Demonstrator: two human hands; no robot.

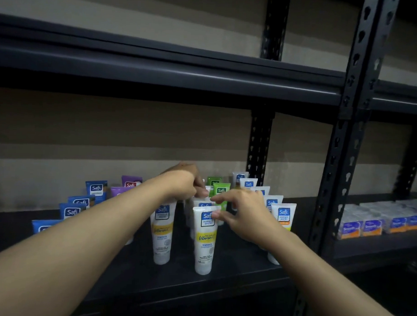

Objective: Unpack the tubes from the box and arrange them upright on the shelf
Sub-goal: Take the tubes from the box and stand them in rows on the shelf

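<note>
Several Safi tubes stand cap-down on the dark shelf (pixel 222 283). Two white tubes with yellow bands stand in front: one (pixel 204 242) at the centre, another (pixel 162 234) to its left. Blue tubes (pixel 72 211) line the left side, purple ones (pixel 131 182) and green ones (pixel 221 191) stand further back, and a row of white tubes (pixel 283 216) runs along the right. My left hand (pixel 187 183) pinches the top of a white tube in the middle cluster, mostly hidden behind it. My right hand (pixel 242 213) hovers with fingers spread, fingertips touching the front centre tube's top edge. No box is in view.
A black perforated upright post (pixel 345 139) divides this bay from the right one, where rows of small wrapped packs (pixel 380 223) lie on a shelf. Another shelf board (pixel 158 71) hangs overhead. A beige wall sits behind the tubes.
</note>
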